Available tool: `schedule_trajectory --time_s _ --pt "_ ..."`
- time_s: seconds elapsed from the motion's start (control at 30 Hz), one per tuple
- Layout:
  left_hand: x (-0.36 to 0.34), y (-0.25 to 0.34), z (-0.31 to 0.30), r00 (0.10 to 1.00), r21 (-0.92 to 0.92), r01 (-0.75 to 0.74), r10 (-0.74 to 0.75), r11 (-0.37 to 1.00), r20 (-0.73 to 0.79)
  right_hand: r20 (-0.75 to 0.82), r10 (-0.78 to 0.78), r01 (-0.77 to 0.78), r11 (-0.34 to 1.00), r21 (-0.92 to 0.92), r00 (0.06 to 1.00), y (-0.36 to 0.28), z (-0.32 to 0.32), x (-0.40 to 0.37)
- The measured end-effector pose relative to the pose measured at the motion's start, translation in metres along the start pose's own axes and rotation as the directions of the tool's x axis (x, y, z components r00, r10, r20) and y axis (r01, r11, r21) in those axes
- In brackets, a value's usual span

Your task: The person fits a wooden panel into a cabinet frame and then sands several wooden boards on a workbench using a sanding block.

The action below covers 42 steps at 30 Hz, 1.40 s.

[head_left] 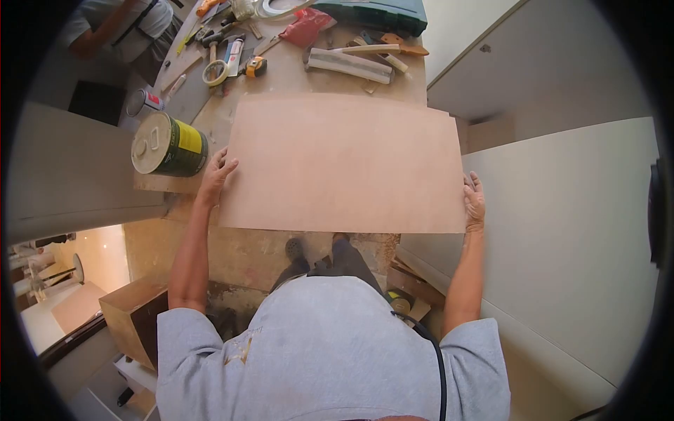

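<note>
A thin, pinkish-brown rectangular sheet (344, 165) spans the space between my two hands, its far part over the workbench (158, 181) and its near edge above my feet. At the sheet's left edge my left hand (217, 177) grips it, the thumb on top. My right hand (474, 202) holds the right edge, with some fingers raised beside it and others hidden. Close to my left hand stands a large tin with a yellow and dark label (188, 138).
Masking tape (215, 72), a tape measure (255, 67), a hammer, a red bag (307, 27) and a green case (379, 12) lie on the bench. Pale panels (562, 238) stand at the right. Another person (133, 31) is at the upper left. A wooden box (126, 316) sits at lower left.
</note>
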<state>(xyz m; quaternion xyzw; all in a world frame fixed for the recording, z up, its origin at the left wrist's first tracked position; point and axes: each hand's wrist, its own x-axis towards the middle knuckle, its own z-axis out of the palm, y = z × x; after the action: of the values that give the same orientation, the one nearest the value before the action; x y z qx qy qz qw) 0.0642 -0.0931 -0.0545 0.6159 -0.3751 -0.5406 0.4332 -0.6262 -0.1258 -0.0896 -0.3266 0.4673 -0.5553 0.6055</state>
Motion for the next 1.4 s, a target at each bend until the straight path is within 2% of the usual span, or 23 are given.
schedule_trajectory --time_s 0.2,0.23,0.27,0.3,0.33,0.4,0.47,0.5,0.53,0.57,0.6,0.63,0.7,0.8,0.83,0.87,0.93,1.0,1.13,1.23,1.3,1.33,1.4 --pt "0.031 -0.034 -0.010 0.992 0.097 -0.104 0.110 0.990 -0.059 -0.100 0.019 0.003 0.977 0.215 0.995 0.022 0.002 0.003" --pt "0.030 -0.034 -0.012 0.992 0.097 -0.098 0.105 0.990 -0.068 -0.146 -0.016 0.031 0.995 0.099 0.989 0.016 0.002 0.008" --pt "0.031 -0.032 -0.013 0.983 0.375 -0.070 0.128 0.924 -0.134 -0.187 -0.057 0.054 0.998 -0.018 0.981 0.010 0.003 0.016" --pt "0.033 -0.030 -0.010 0.969 0.620 -0.012 0.163 0.784 -0.188 -0.221 -0.244 0.165 0.932 -0.323 0.944 -0.004 0.030 0.032" --pt "0.036 -0.031 -0.002 0.970 0.620 0.013 0.140 0.784 -0.198 -0.193 -0.415 0.227 0.766 -0.601 0.889 -0.022 0.074 0.048" --pt "0.035 -0.038 0.021 0.647 0.817 -0.238 0.713 0.525 -0.270 0.004 -0.350 0.291 0.773 -0.564 0.937 -0.053 0.177 0.073" --pt "-0.005 -0.025 0.069 0.768 0.884 -0.300 0.641 0.359 0.000 0.316 -0.423 0.503 0.464 -0.730 0.849 -0.028 0.227 0.139" --pt "-0.026 -0.009 0.100 0.925 0.801 -0.253 0.379 0.543 0.036 0.464 -0.444 0.612 0.288 -0.737 0.767 -0.015 0.257 0.168" --pt "-0.039 -0.018 0.131 0.923 0.892 -0.267 0.362 0.364 0.128 0.600 -0.439 0.701 0.102 -0.706 0.669 -0.003 0.283 0.194" --pt "-0.053 -0.028 0.162 0.914 0.942 -0.290 0.341 0.171 0.220 0.619 -0.420 0.717 0.120 -0.687 0.663 0.010 0.303 0.220" --pt "-0.062 -0.041 0.185 0.971 0.930 -0.233 0.124 0.283 0.206 0.664 -0.429 0.730 -0.015 -0.684 0.613 0.028 0.317 0.242" --pt "-0.069 -0.047 0.202 0.966 0.923 -0.240 0.165 0.302 0.198 0.709 -0.427 0.730 -0.148 -0.667 0.561 0.048 0.329 0.259" --pt "-0.078 -0.057 0.199 0.968 0.919 -0.221 0.185 0.326 0.167 0.668 -0.167 0.606 -0.308 -0.734 0.725 0.070 0.339 0.286" --pt "-0.066 -0.052 0.174 0.968 0.913 -0.227 0.186 0.340 0.171 0.672 -0.231 0.562 -0.397 -0.725 0.704 0.084 0.331 0.293" --pt "-0.062 -0.043 0.152 0.992 0.947 -0.089 0.110 0.308 0.057 0.667 -0.283 0.536 -0.421 -0.732 0.689 0.089 0.331 0.294" --pt "-0.057 -0.040 0.128 0.998 0.963 0.043 0.039 0.265 -0.055 0.673 -0.284 0.541 -0.422 -0.727 0.683 0.087 0.338 0.294" --pt "-0.046 -0.061 0.080 0.957 0.952 0.165 0.192 0.257 -0.217 0.629 -0.095 0.584 -0.288 -0.759 0.772 0.066 0.339 0.292" --pt "-0.044 -0.091 0.044 0.766 0.918 0.215 0.526 0.333 -0.370 0.635 -0.225 0.590 -0.239 -0.771 0.739 0.042 0.335 0.272" --pt "-0.085 -0.109 0.017 0.738 0.776 0.413 0.324 0.476 -0.592 0.570 -0.484 0.652 0.001 -0.758 0.664 0.004 0.318 0.183" --pt "-0.124 -0.119 0.021 0.723 0.655 0.283 0.293 0.701 -0.626 0.203 -0.293 0.248 0.122 -0.961 0.934 0.009 0.232 0.100" --pt "-0.138 -0.126 0.024 0.818 0.468 0.037 0.242 0.883 -0.521 0.102 -0.298 0.140 0.110 -0.984 0.949 0.037 0.182 0.082" --pt "-0.136 -0.130 0.026 0.823 0.458 0.024 0.243 0.889 -0.514 0.103 -0.361 0.098 -0.033 -0.995 0.927 0.049 0.166 0.077" --pt "-0.129 -0.139 0.031 0.868 -0.006 -0.106 0.090 0.994 -0.489 0.093 -0.471 0.020 -0.158 -0.987 0.877 0.057 0.167 0.081"
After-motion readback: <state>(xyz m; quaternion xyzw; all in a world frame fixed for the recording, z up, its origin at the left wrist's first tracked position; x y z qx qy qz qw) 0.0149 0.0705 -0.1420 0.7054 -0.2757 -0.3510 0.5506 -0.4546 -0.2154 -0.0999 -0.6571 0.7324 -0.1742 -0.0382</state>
